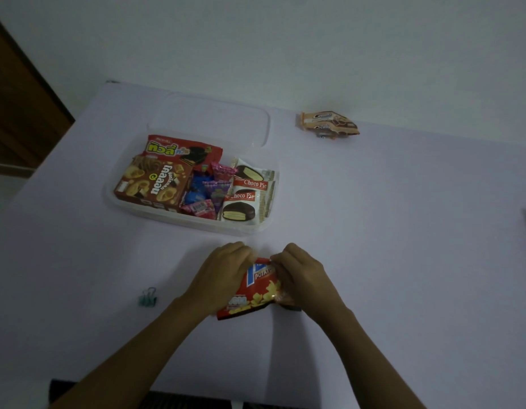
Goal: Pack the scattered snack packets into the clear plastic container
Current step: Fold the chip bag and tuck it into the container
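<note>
We find the container (194, 223) on the counter (403, 261), open, with its clear lid (214, 113) lying just behind it and touching its far rim. Inside, a red wafer packet (182, 150) lies along the far wall. A brown box (152, 181) fills the left end. In the middle sit blue packets (197, 188) with pink and purple cone-shaped sweets (222, 180) on and beside them. Two Choco Pie packets (247, 199) overlap at the right end. We cannot tell what lies beneath this top layer. The chip bag (257, 290), red with yellow chips printed on it, is outside the container. It is near the container's front wall, with its lower edge on the counter. Both forearms reach in from the lower edge of the view and converge on it. The left hand (223, 270) and right hand (300, 271) are close together, knuckles up, fingers curled. Each grips the bag's upper edge from its own side. Two orange-brown cookie packets (329, 124) lie stacked at the far edge of the counter, well apart from the container. A green clip (148, 296) rests to the left of the left forearm.
</note>
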Demonstrator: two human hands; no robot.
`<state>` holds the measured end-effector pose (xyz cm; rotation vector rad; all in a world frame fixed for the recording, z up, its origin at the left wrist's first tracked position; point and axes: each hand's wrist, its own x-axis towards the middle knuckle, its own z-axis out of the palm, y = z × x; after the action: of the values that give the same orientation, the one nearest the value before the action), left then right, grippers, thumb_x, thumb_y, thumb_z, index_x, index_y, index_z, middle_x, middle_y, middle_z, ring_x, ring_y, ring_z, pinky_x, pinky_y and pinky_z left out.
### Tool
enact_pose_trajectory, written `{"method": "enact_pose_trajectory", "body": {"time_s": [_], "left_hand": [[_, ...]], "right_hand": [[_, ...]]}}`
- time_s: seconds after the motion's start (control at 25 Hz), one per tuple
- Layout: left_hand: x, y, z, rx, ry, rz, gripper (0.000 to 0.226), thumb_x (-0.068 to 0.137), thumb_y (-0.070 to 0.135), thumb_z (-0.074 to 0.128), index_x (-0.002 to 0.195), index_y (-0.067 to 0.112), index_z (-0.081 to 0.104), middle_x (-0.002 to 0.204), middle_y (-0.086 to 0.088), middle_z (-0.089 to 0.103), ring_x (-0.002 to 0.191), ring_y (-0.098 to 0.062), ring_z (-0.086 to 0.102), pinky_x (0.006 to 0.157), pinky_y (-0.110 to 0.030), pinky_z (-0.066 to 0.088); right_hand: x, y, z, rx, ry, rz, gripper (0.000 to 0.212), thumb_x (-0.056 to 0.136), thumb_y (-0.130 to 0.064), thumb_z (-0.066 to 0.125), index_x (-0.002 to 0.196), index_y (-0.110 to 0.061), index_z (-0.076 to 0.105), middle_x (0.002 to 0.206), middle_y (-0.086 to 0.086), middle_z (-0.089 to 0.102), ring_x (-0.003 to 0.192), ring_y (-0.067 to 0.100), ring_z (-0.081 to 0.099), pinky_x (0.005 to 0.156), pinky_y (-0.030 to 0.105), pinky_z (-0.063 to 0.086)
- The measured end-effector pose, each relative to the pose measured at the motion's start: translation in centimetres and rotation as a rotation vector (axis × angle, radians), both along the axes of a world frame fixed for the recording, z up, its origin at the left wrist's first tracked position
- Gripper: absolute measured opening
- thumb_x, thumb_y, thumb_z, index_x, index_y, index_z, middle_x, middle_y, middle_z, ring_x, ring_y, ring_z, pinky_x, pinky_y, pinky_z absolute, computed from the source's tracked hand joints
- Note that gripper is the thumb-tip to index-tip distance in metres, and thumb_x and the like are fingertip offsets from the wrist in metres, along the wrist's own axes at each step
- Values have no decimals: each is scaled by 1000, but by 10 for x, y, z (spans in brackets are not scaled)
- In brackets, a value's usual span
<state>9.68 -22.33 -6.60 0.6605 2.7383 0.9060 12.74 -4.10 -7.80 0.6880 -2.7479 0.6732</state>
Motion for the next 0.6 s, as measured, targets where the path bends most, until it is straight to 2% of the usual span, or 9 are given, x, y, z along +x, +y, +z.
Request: {"method": "enact_pose_trajectory", "body": {"time_s": [0.08,0.24,0.32,0.4,0.44,0.48,0.52,0.6], "left_hand": [[-4,0,7,23,-126,129,36,91,41,45,89,10,62,91,-7,68,66,-1,56,67,-5,41],[-9,-3,5,-28,-246,125,26,93,31,48,92,12,65,96,-4,69,63,2,53,60,-4,38],[-12,-2,4,-48,-242,119,26,91,31,53,96,10,67,102,-6,70,72,-4,60,66,-8,44],[-11,0,4,-130,-201,111,31,87,34,59,105,11,65,109,-7,68,91,-14,65,80,-16,46],[-8,0,5,-190,-153,92,38,82,38,64,109,11,64,111,-6,66,97,-15,64,84,-18,45],[-5,-1,7,-239,-65,47,47,73,43,72,108,12,65,108,-4,67,96,-15,64,86,-20,47],[-2,-5,8,-277,12,5,54,60,47,81,100,12,69,97,-2,70,87,-14,67,81,-22,53],[2,-17,14,-270,103,-23,61,31,53,89,75,14,72,69,0,71,58,-11,68,56,-23,58]], "right_hand": [[2,0,-5,8,46,9,55,62,-36,84,100,-13,52,83,8,65,70,17,64,63,24,54],[8,-6,-8,23,108,16,57,62,-38,83,101,-14,49,83,8,65,70,17,63,62,25,55],[10,-9,-9,-4,149,0,46,72,-39,74,100,-13,49,81,8,64,69,17,61,60,24,53],[11,-12,-8,-19,198,-23,35,84,-43,56,99,-12,49,79,8,62,70,16,56,58,24,50],[12,-13,-8,-11,207,-26,35,86,-44,54,100,-12,49,79,8,62,71,15,54,59,23,49],[12,-14,-8,3,209,-26,36,83,-42,60,100,-12,49,80,8,63,72,14,53,60,22,48],[12,-16,-8,10,206,-26,42,76,-40,70,101,-12,49,80,8,63,72,14,54,62,22,48],[9,-21,-6,-17,186,-23,51,69,-40,77,103,-13,50,84,6,61,74,13,55,65,20,48]]}}
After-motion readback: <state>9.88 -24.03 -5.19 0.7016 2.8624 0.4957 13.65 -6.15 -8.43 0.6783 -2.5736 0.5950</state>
